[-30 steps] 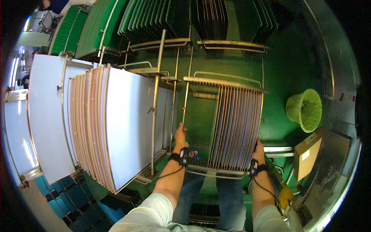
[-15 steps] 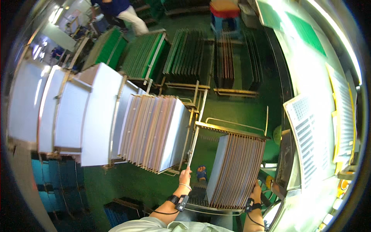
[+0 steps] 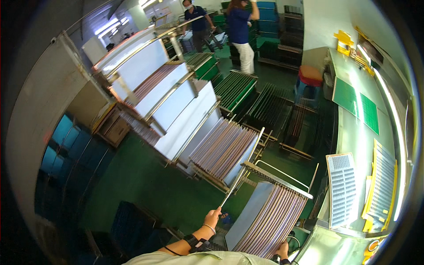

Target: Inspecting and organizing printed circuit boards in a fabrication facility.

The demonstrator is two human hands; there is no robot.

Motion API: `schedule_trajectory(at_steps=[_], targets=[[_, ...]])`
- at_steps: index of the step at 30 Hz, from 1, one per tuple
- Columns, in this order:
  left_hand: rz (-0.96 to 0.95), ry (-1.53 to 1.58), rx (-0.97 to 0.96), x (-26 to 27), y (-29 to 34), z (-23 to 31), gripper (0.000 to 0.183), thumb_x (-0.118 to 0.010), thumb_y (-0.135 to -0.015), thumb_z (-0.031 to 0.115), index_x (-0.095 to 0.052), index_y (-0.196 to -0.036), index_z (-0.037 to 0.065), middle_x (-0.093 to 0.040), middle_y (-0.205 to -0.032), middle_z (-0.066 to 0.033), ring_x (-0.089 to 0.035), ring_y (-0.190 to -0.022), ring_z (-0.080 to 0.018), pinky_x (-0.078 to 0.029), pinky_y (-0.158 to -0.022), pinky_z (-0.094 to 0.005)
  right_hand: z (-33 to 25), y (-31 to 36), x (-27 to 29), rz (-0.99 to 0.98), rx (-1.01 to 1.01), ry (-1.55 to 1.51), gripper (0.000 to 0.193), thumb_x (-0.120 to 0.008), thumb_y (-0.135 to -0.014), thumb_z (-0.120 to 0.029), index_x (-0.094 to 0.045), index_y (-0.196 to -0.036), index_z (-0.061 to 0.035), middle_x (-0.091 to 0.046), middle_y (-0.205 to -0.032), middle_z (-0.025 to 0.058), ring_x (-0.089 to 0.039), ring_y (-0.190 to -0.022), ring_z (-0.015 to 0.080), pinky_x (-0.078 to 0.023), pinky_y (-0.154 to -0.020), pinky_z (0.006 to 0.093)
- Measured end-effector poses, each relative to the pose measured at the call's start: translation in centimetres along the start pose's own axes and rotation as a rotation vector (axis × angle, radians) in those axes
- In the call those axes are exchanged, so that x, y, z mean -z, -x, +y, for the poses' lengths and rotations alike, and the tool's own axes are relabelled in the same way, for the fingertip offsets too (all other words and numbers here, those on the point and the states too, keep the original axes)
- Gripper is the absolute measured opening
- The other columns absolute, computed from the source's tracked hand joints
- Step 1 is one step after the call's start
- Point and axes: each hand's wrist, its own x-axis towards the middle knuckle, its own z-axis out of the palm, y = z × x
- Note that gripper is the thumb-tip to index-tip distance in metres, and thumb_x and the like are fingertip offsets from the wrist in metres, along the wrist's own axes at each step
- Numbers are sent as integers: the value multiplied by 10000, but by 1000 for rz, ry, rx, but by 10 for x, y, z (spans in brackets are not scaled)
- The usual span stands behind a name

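Nearest, at the lower edge, the left hand (image 3: 213, 217) is wrapped around the rod on the left side of a metal rack (image 3: 276, 177). The right hand (image 3: 282, 250) is at the rack's near right side, low by the end panels; its fingers are partly hidden, so I cannot tell whether they grip the frame or only press against it. The rack is directly ahead of the person, its thin panels (image 3: 276, 218) standing on edge, packed toward the right, with a broad pale face showing on the left.

To handle it well, I would hold frame rather than panel edges, match the force of both hands, and favour the right, where the weight probably sits. A level rack should keep panels in their slots.

Just beyond on the left, a neighbouring rack of panels (image 3: 226, 148) leaves little clearance; on the right, the desk (image 3: 349, 134) carries a perforated sheet (image 3: 341, 190). Farther off are a red-topped stool (image 3: 310, 75) and two co-workers (image 3: 240, 33).
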Motion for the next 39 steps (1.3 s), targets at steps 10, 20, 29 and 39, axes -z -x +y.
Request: schedule_trajectory(at_steps=[10, 20, 29, 39], targets=[[16, 328, 40, 122, 100, -2, 437, -511, -880, 466, -593, -762, 54, -463, -615, 18, -400, -593, -78, -314, -587, -221, -87, 69, -62, -117, -207, -590, 417, -419, -920, -341, -469, -1254, -97, -509, -1242, 46, -465, -1143, 213, -372, -968, 350], [250, 528, 12, 251, 160, -66, 456, -440, -899, 477, -558, -730, 70, -453, -581, -11, -408, -544, -111, -327, -552, -248, -173, 132, -171, -294, -189, -340, 392, -457, -901, -317, -509, -1191, -58, -573, -1141, 68, -522, -1051, 218, -405, -916, 383], [634, 1000, 34, 317, 244, -147, 309, -381, -943, 379, -482, -884, 93, -398, -523, -28, -381, -490, -148, -341, -499, -297, -193, 119, -320, -630, -180, -9, 380, -399, -945, -388, -588, -979, -60, -576, -884, 20, -499, -792, 121, -403, -755, 263], [1060, 1176, -58, 314, 269, -115, 371, -390, -933, 400, -403, -706, 107, -403, -555, -13, -383, -495, -145, -363, -503, -303, -204, 93, -473, -999, -285, 110, 351, -402, -947, -402, -529, -768, -127, -434, -670, -61, -354, -604, 61, -316, -575, 222]])
